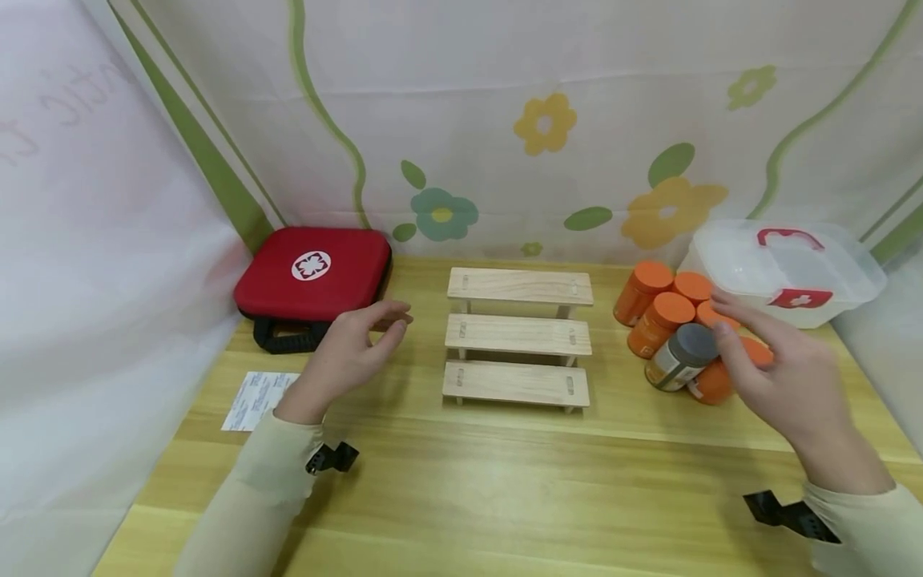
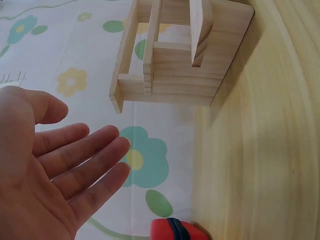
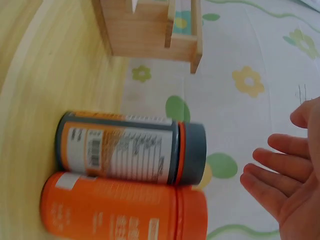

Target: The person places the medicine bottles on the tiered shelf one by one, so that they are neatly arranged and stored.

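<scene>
here, right hand [image 1: 796, 381] near capped bottles [image 1: 658, 324], lidded box [image 1: 808, 264], closed case [image 1: 317, 276]

upright orange bottles [image 1: 658, 327] clustered, grey-capped bottle [image 1: 679, 359] among them, three-tier pale wooden stand [image 1: 517, 333] to their left

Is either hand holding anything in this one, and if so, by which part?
Nothing is held. The left hand is empty near the red case; the right hand is empty, apart from the bottles.
</scene>
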`<state>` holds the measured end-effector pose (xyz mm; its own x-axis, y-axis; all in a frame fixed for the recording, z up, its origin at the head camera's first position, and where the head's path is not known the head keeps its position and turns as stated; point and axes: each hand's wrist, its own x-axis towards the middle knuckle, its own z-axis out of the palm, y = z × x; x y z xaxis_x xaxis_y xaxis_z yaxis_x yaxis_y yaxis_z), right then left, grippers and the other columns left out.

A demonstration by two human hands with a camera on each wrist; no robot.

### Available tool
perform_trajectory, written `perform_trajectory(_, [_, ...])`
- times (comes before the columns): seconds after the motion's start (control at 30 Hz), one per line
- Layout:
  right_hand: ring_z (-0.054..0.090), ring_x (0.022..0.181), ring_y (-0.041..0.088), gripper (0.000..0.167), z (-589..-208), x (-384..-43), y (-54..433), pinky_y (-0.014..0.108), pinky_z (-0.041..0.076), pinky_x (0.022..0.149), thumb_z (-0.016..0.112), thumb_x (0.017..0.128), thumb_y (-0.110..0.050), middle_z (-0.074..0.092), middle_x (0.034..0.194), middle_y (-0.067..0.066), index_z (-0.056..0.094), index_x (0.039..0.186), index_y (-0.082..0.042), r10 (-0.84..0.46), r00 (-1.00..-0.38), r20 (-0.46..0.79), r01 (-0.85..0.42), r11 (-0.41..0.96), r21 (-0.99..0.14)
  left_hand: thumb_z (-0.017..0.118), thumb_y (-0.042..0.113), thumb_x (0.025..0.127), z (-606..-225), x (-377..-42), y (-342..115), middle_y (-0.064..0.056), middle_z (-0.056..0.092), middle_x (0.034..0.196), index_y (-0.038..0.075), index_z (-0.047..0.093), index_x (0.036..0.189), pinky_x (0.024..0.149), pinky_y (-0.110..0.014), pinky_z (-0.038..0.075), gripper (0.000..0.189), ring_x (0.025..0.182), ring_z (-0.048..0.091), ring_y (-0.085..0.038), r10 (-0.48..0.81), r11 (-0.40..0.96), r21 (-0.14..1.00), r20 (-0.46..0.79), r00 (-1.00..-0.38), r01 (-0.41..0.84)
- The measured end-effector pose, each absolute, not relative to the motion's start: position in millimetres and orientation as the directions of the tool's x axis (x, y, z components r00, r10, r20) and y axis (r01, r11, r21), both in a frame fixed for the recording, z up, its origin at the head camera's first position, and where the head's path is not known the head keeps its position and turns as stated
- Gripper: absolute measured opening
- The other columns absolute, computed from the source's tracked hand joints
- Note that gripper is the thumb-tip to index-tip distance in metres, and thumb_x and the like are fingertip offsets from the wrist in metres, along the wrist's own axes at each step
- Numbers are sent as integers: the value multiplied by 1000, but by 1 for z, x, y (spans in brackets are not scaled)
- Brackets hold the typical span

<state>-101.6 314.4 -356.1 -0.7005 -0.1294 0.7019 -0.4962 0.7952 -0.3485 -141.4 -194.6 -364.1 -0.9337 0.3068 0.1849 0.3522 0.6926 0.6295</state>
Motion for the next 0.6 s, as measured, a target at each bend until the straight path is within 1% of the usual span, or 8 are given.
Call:
perform_trajectory(0.07, [53,112,-32,32,-359,-100,320,-5,39,84,69,99,-14,79,128,11,79,125,2,-107,-682,724,-509,779,-365,62,20,110,-366,-141,-196,-10,78,130,7,70,138,100,-54,63,33,116,76,-27,321,688,632,174,-931,356])
perform_trajectory(0.17, [53,114,-31,30,-362,-97,328,-5,38,91,68,102,-15,74,128,-18,80,123,2,-60,-676,735,-495,776,-391,63,19,109,-369,-140,-197,-9,77,133,7,72,137,105,-55,61,31,120,75,-27,355,696,620,142,-924,362])
perform_trajectory(0.2, [53,114,-31,29,-363,-95,330,-5,37,94,68,102,-15,72,127,-25,80,123,2,-44,-677,735,-484,779,-400,63,19,109,-370,-139,-198,-9,76,134,7,72,137,107,-56,60,31,121,74,-27,367,699,618,123,-922,360])
perform_trajectory(0.3, [51,110,-33,28,-365,-90,338,-6,36,93,68,102,-14,61,123,-45,80,121,2,-2,-693,721,-440,793,-421,64,20,109,-373,-137,-199,-8,75,137,8,72,137,110,-57,57,32,127,71,-29,402,703,617,63,-913,352])
perform_trajectory(0.4, [50,102,-35,28,-370,-87,347,-6,35,85,69,101,-13,59,124,-49,79,122,3,19,-704,710,-407,808,-425,63,21,109,-378,-135,-201,-8,75,137,7,71,138,111,-58,56,33,128,69,-31,441,689,637,12,-898,347])
perform_trajectory(0.43, [48,95,-35,28,-372,-86,350,-5,33,79,69,100,-12,57,124,-52,79,122,3,29,-709,705,-395,812,-430,63,20,109,-379,-135,-202,-8,74,137,7,71,139,111,-58,56,33,128,69,-31,454,680,645,3,-891,349])
perform_trajectory(0.57, [52,95,-31,28,-381,-82,360,-3,40,90,71,100,-9,67,128,-38,80,126,-3,107,-736,668,-330,805,-493,63,18,109,-384,-134,-203,-7,75,136,6,71,138,111,-56,56,32,126,70,-28,505,639,678,-14,-863,363])
perform_trajectory(0.6, [53,101,-31,28,-383,-80,361,-3,39,96,70,101,-9,68,127,-37,80,127,-5,141,-748,649,-300,800,-520,63,17,109,-385,-133,-203,-7,75,135,5,71,138,111,-55,57,32,126,70,-27,517,626,688,-15,-856,367])
